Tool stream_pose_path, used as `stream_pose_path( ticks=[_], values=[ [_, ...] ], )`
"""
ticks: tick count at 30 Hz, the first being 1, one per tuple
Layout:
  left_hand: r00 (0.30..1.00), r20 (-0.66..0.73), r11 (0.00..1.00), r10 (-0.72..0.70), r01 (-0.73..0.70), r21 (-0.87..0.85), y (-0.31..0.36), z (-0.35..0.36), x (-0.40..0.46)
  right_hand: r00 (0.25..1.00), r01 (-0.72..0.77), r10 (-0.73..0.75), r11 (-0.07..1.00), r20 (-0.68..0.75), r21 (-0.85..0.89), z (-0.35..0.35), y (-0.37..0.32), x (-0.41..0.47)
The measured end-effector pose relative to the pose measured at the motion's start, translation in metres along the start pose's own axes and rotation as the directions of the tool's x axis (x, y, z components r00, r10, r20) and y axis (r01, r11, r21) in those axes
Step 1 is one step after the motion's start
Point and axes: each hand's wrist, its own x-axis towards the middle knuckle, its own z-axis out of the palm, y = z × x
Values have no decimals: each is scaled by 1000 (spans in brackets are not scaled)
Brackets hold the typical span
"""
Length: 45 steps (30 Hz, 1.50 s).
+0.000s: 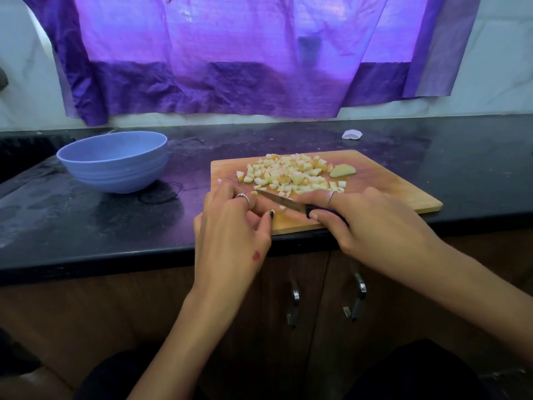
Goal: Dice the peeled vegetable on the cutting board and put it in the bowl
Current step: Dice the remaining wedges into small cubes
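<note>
A wooden cutting board (389,194) lies on the black counter, right of centre. A heap of pale diced vegetable pieces (291,174) covers its far half, with one larger uncut wedge (342,170) at the heap's right. My right hand (375,226) grips the black handle of a small knife (281,199), whose blade points left across the board's near part. My left hand (230,226) sits at the board's near left corner, fingers curled over small pieces beside the blade tip; what it holds is mostly hidden. An empty blue bowl (115,161) stands to the left of the board.
A purple cloth (230,67) hangs on the wall behind the counter. A small white scrap (352,134) lies at the back right. The black counter's front edge (115,261) runs above brown cabinet doors with metal handles (357,295). A thin black loop (164,194) lies by the bowl.
</note>
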Motion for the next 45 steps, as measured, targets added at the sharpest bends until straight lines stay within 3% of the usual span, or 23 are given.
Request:
stream_pose_path(
  ticks=[5, 10, 17, 20, 27, 31, 34, 37, 41, 45],
  values=[
    [998, 63, 993, -12, 4, 116, 3, 6, 25, 994, -91, 102, 977, -48, 191, -7, 24, 7],
    [988, 154, 987, -29, 4, 160, 1, 10, 48, 999, -30, 38, 974, -32, 224, -19, 43, -7],
    [997, 44, 998, -57, 56, 26, -11, 12, 48, 985, 83, -120, 960, 125, 269, -19, 58, -14],
    [998, 13, 998, -63, 63, -14, -14, 14, 49, 979, 68, -116, 961, 166, 268, -14, 59, -1],
    [984, -84, 970, -159, 140, -200, -13, 10, 48, 988, 136, -143, 985, 64, 109, 1, 66, 45],
    [959, -81, 888, -271, 216, -406, -16, 8, 46, 993, 78, -97, 970, 72, 231, -3, 69, 45],
    [946, -60, 841, -320, 254, -478, -19, 6, 45, 982, 111, -147, 956, 119, 270, -7, 69, 37],
    [944, -32, 828, -328, 271, -492, -20, 6, 45, 983, 99, -134, 962, 126, 253, -8, 68, 37],
    [942, 3, 819, -334, 292, -494, -19, 4, 44, 998, 23, -47, 906, 46, 422, -9, 78, 32],
    [946, 3, 825, -324, 284, -488, -18, 4, 44, 989, 81, -123, 914, 81, 397, -12, 77, 17]
  ],
)
